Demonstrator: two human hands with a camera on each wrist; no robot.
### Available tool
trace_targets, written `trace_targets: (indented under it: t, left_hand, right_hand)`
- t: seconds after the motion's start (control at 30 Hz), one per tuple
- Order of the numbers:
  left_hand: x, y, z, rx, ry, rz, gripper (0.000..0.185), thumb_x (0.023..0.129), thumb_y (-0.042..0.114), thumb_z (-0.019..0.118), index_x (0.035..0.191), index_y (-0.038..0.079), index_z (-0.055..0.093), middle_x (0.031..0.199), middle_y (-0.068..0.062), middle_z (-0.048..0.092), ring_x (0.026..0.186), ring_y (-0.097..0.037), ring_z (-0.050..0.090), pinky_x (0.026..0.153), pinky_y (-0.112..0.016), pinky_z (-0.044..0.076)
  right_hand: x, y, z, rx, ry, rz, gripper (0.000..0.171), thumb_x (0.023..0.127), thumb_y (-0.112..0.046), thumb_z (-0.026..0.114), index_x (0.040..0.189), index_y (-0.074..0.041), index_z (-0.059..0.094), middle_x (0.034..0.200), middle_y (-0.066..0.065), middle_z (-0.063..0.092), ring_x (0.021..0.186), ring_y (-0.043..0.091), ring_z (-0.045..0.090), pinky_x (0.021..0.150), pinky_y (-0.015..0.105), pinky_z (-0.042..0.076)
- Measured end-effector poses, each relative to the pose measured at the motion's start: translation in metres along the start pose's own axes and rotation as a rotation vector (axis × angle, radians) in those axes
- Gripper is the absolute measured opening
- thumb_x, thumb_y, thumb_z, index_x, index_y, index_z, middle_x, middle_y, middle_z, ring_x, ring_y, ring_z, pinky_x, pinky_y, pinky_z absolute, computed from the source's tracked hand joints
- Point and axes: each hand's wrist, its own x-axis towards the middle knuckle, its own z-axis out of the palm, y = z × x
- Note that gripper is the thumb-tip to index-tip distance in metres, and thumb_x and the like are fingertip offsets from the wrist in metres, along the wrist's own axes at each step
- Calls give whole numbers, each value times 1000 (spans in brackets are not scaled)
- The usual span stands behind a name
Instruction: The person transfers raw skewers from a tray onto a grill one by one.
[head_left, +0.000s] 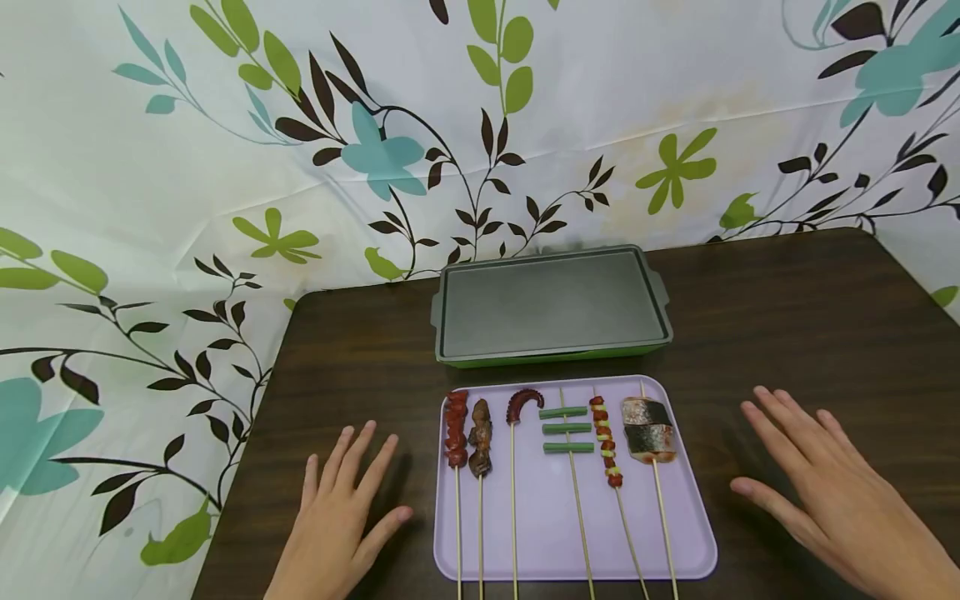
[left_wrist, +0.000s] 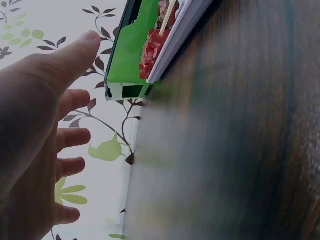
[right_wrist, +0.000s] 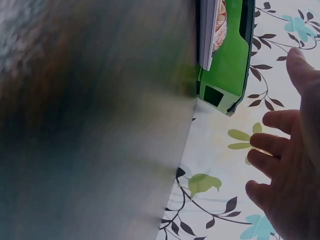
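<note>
In the head view my left hand [head_left: 337, 508] is left of a lilac tray [head_left: 547, 533], fingers spread and nothing held. My right hand [head_left: 832, 492] is on the tray's other side, also spread and holding nothing. Several skewers lie side by side on the tray, sticks toward me. From the left come red glossy pieces [head_left: 456, 429], brown meat chunks [head_left: 481, 437], a curled octopus tentacle [head_left: 523, 403], green stalks [head_left: 567, 428] set crosswise, small red and pale-green pieces [head_left: 606, 442], and a fish slab with dark skin [head_left: 648, 429].
Directly behind the tray stands a grill with a flat grey plate [head_left: 551, 304] and a green body [left_wrist: 127, 55]. Everything is on a dark wooden table [head_left: 780, 325]. A white cloth with leaves and flowers [head_left: 225, 183] hangs behind the table.
</note>
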Motion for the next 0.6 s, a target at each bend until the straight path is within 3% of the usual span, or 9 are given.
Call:
trace_targets:
  t: [0.2,0.37,0.6]
  left_hand:
    - [-1,2,3,-18,-7,13,78,88,53,66,154,24,34,161,-7,21,148,-34,9,105,-73,13]
    - [-2,6,3,-31,-45,17,74,88,56,65,152,27,39,159,-5,28,146,-33,18,102,-73,21]
    - [-2,13,5,-79,-108,34,75,86,62,63,151,30,40,155,-2,35,145,-30,25,102,-70,24]
  right_hand:
    - [-1,-2,0,1,-6,1,100,84,-45,74,158,-12,17,163,9,11,149,18,0,118,39,-5]
    - [-1,-5,0,6,-15,11,100,85,-45,74,158,-12,15,164,9,9,149,16,-1,118,38,-5]
    - [2,-16,1,184,-10,95,92,87,-36,74,158,-12,20,162,13,16,149,21,7,118,37,-6]
